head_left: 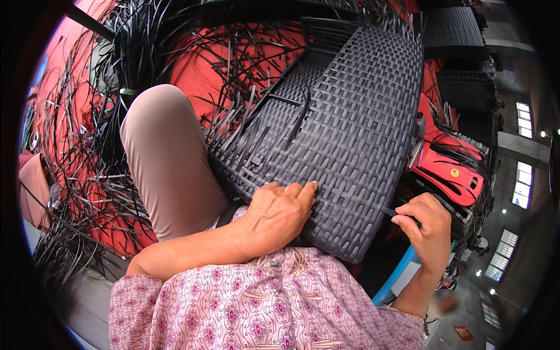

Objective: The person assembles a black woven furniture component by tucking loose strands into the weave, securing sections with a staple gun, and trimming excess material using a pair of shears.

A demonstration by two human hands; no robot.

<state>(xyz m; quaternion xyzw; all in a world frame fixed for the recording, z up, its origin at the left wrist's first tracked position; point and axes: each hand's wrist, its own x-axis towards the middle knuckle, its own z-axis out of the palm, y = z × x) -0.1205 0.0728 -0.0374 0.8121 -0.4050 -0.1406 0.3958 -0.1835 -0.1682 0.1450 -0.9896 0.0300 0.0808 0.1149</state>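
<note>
A dark grey woven wicker panel point(361, 111) leans across my lap, slanting up and away. My left hand point(277, 216) lies bent on its near edge, fingers curled against the weave and thumb hidden. Beyond the panel's right edge, my right hand point(426, 224) pinches a flat dark plastic strip point(389, 210) between thumb and fingers. That strip runs from the hand to the weave. Loose strip ends point(233, 125) stick out along the panel's left side, and more stand up at its far end.
A thick bundle of black strips point(131, 52) hangs at the far left, with tangled strips spread over a red surface point(201, 73). A red plastic piece point(449, 169) with a yellow round mark is right of the panel. Near my right forearm is a blue edge point(396, 277). Further woven panels point(452, 29) stand at the far right.
</note>
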